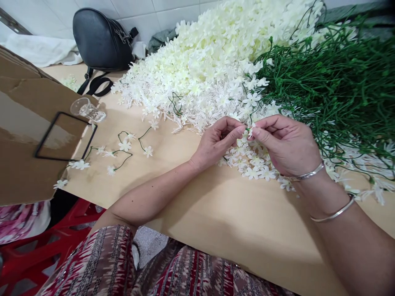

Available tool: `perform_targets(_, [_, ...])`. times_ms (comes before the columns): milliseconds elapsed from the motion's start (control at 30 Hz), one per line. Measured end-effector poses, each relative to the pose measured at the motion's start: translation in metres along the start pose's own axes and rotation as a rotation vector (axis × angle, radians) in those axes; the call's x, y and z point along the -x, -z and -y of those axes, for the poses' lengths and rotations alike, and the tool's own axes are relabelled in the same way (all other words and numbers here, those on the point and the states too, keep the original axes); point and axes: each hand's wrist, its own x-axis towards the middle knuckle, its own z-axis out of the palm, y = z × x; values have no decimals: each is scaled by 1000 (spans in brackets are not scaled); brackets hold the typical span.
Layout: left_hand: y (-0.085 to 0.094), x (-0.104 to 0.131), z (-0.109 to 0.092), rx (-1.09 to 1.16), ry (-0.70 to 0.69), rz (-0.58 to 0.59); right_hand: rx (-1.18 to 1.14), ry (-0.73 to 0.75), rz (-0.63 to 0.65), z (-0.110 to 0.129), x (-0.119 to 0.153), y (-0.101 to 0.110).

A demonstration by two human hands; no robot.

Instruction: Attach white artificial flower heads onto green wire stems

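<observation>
My left hand pinches a green plastic stem between thumb and forefinger. Thumb and forefinger of my right hand are closed on a small white artificial flower at that stem, and the two hands nearly meet. Just above them, another white flower stands on a green stem. Loose white blossoms lie on the table below my fingers. Behind rises a big heap of white artificial flowers, and to the right is a thick bundle of green stems.
Several finished-looking flower sprigs lie on the table at left. Beyond them are a clear plastic cup, a black wire frame and a cardboard box. A black backpack stands by the tiled wall. Red stools are below.
</observation>
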Motion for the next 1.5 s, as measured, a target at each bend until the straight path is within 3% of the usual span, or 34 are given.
perform_targets(433, [2, 0, 11, 5, 79, -19, 115, 72, -54, 8, 9, -10])
perform_targets(767, [1, -2, 9, 54, 101, 1, 38, 111, -26, -3, 1, -11])
perform_targets(867, [2, -2, 8, 80, 96, 18, -64, 75, -5, -4, -2, -10])
perform_targets(1100, [2, -1, 7, 98, 83, 1, -199, -165, 44, 11, 2, -4])
perform_targets(1500, [3, 0, 7, 84, 98, 4, -128, -197, 67, 20, 6, -1])
